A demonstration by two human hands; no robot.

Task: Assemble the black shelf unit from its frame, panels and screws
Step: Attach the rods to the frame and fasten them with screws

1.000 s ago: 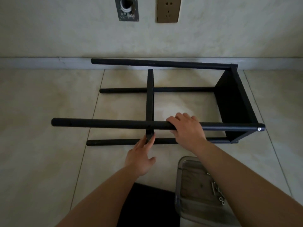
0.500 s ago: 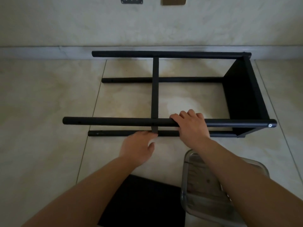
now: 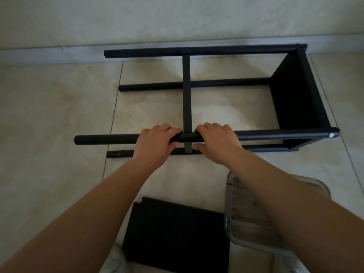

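Left hand [image 3: 156, 143] curls round near top pole [image 3: 110, 139] of black shelf frame [image 3: 256, 81]. Right hand [image 3: 217, 140] grips same pole, other side of thin middle panel [image 3: 186, 95]. Frame lies sideways on tile floor [image 3: 49, 115]. Spare black panel [image 3: 175, 233] flat beside clear tub [image 3: 248, 227].

poles [image 3: 197, 51]: 4 | fitted panels [image 3: 295, 99]: 2 | loose panel [image 3: 175, 233]: 1 | clear tub [image 3: 229, 223]: 1 | hands [image 3: 157, 141]: 2

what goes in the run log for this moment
left hand: grips near upper pole | right hand: grips same pole | middle panel: between hands
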